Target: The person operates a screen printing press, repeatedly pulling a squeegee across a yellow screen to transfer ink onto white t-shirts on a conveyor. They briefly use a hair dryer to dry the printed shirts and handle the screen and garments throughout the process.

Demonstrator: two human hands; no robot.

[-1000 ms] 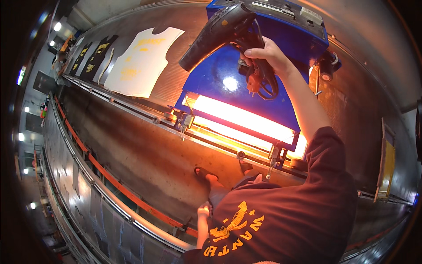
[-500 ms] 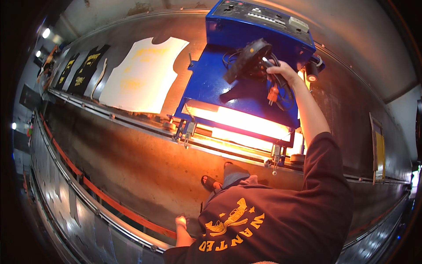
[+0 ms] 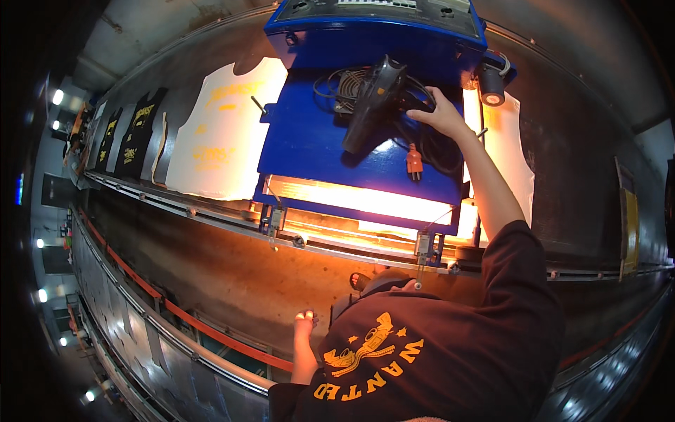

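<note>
The thumb and index finger of your right hand stand apart in a loose C at the handle end of the black hair dryer; whether they press on it, you can't tell from here. The dryer lies just left of your fingers, over the blue heater's top, nozzle slanting toward your body. The step seems to be setting it down; the next move calls for checking that it sits steady before you let go, and keeping the red plug away from the glowing front edge. Farther out, a white shirt lies left of the heater. Your left hand hangs low, its curl unclear.
</note>
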